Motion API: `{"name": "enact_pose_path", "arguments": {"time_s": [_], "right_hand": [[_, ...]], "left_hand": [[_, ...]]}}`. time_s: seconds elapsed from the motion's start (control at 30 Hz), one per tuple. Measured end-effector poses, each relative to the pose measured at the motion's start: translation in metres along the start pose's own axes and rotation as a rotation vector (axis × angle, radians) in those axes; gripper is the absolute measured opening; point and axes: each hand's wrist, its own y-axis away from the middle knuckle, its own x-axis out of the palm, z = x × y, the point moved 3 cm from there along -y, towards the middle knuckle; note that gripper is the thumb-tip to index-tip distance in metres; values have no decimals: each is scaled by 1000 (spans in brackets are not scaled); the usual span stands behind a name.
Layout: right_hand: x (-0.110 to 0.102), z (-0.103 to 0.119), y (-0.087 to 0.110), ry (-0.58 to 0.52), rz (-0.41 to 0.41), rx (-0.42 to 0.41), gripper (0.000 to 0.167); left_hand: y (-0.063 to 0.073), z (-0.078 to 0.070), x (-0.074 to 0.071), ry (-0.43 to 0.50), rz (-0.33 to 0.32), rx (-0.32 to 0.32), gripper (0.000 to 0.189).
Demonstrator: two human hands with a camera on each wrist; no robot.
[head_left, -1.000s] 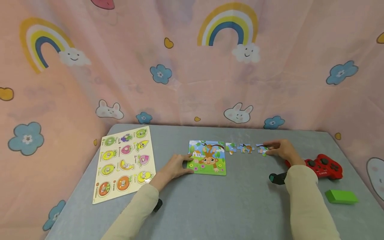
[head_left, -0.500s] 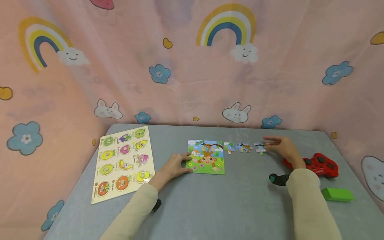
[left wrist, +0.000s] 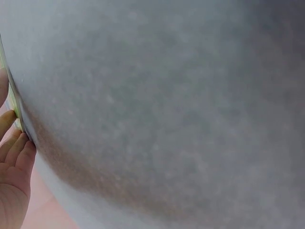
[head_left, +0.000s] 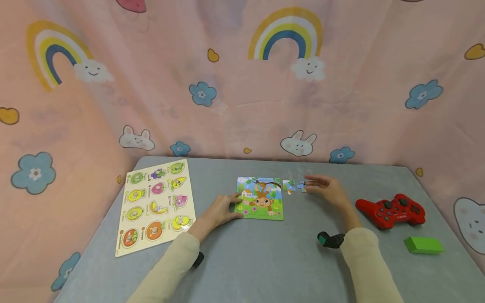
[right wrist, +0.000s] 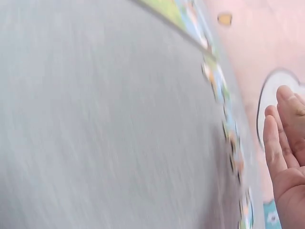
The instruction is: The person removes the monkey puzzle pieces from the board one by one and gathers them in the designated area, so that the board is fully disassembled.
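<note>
A monkey picture puzzle [head_left: 263, 206] lies flat on the table. My left hand [head_left: 217, 210] rests at its left edge, thumb and fingers spread apart with their tips against it; the left wrist view shows fingertips [left wrist: 21, 143] along that edge. Right of the picture, loose jigsaw pieces lie in a row, the nearest a small piece [head_left: 289, 186] close to its edge. My right hand [head_left: 329, 191] hovers over the row, fingers extended and holding nothing. It partly covers the second piece [head_left: 301, 187] and hides the third, though the right wrist view shows that third piece [right wrist: 246, 210].
On the left lies a fruit peg board [head_left: 155, 206]. To the right sit a red game controller [head_left: 392, 210] and a green block [head_left: 423, 245]. A pink patterned curtain [head_left: 227, 126] hangs behind the grey table [head_left: 280, 265].
My right hand has let go of the third piece, lifted off it and moved left over the row. My left hand has stayed at the puzzle's edge.
</note>
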Motion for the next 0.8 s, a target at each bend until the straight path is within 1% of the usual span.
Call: {"name": "enact_pose_path", "arguments": {"time_s": [0.1,0.27,0.43,0.53,0.6,0.77,0.8], "right_hand": [[16,8,-4,-10,11,-3,47],[41,20,-12,-120,52,-60,45],[67,31,-20,-169,107,-84,44],[84,36,-24,-222,143,-83,43],[96,38,-26,-237,155,-80,42],[121,37,-33,-276,167,-43,41],[125,36,-34,-288,173,-47,41]], "left_hand": [[0,2,0,5,-5,-12,51],[0,2,-1,24,-15,-12,51],[1,1,-3,37,-13,-20,49],[1,1,-4,46,-12,-26,47],[1,1,-4,49,-13,-26,45],[0,0,-3,46,-22,-10,44],[-1,0,-3,45,-22,-7,43]]}}
